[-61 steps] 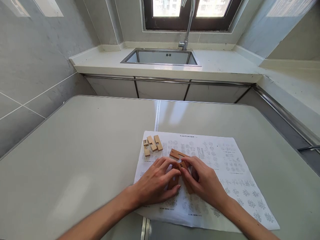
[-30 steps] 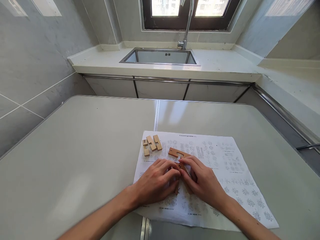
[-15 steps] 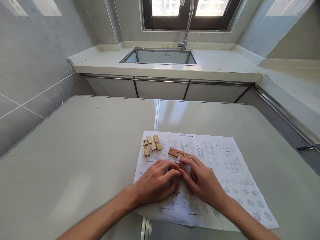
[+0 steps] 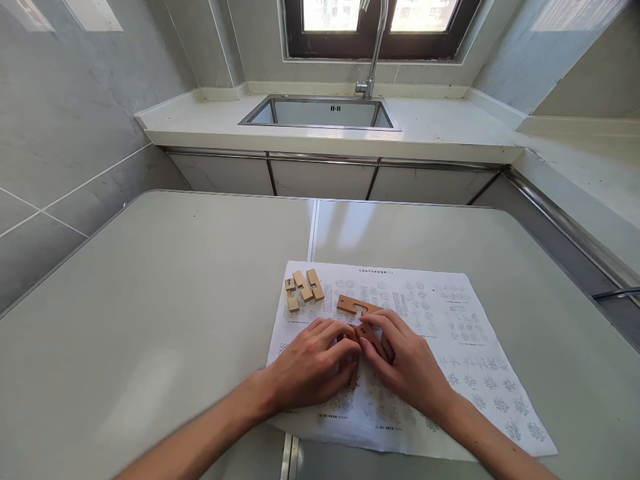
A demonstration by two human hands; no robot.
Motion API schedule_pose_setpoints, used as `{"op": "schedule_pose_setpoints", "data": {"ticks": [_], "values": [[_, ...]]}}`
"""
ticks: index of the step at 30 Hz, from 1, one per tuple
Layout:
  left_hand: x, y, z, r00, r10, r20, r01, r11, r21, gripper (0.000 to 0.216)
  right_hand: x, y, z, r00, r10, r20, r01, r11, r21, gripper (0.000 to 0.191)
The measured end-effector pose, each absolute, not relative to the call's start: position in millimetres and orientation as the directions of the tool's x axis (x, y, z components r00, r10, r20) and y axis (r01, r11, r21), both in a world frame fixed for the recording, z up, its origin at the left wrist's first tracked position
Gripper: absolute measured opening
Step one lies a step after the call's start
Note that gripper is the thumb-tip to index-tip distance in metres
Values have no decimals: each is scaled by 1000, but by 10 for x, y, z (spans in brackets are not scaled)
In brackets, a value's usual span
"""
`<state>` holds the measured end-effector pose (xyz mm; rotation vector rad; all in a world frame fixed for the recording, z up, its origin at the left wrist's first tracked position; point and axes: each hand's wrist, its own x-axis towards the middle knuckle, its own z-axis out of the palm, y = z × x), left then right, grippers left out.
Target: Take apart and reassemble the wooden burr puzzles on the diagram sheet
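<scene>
My right hand (image 4: 407, 350) pinches a reddish-brown wooden puzzle piece marked 2 (image 4: 369, 339) between thumb and fingers. Beside it, my left hand (image 4: 317, 363) is curled around another reddish-brown puzzle piece (image 4: 353, 380), mostly covered by the fingers. The two pieces are close together; whether they interlock is hidden. Just beyond my fingertips lies a notched brown piece (image 4: 349, 305) on the printed sheet (image 4: 480, 313). Three pale wooden notched pieces lie at the sheet's upper left: one marked 3 (image 4: 293, 305), a middle one (image 4: 303, 287) and a right one (image 4: 315, 285).
Small line drawings cover the sheet, which lies on a pale table (image 4: 150, 287) with a seam down its middle. Past the table's far edge are a white counter (image 4: 440, 120), a sink (image 4: 270, 100) and a tap (image 4: 373, 67). A dark cable (image 4: 615, 294) is at the right.
The piece marked 2 has turned and shifted slightly right in my right hand, so more of it shows. My left hand stays almost in place.
</scene>
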<state>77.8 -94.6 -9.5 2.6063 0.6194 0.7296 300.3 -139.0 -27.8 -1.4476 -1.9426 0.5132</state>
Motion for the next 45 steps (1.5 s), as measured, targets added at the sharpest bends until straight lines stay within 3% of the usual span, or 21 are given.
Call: {"op": "schedule_pose_setpoints", "data": {"ticks": [8, 21, 26, 32, 37, 45], "values": [[772, -947, -119, 770, 500, 398, 321, -841, 436, 5, 3031, -1373, -315, -118, 949, 293, 774, 273, -571, 24], [771, -951, -100, 778, 484, 401, 287, -841, 458, 8, 3013, -1387, -351, -188, 914, 360, 734, 375, -567, 24], [762, -962, -122, 736, 485, 472, 248, -842, 479, 22, 2996, -1387, -295, -264, 899, 349, 687, 429, -587, 29], [757, -957, -112, 710, 495, 501, 287, -853, 435, 14, 2964, -1428, -244, -434, 846, 309, 619, 529, -580, 46], [764, -962, -104, 686, 516, 513, 313, -846, 432, 18, 2988, -1398, -286, -439, 830, 343, 637, 557, -532, 37], [764, -967, -90, 700, 521, 488, 328, -842, 429, 19, 3041, -1314, -285, -434, 790, 433, 722, 592, -357, 32]]}}
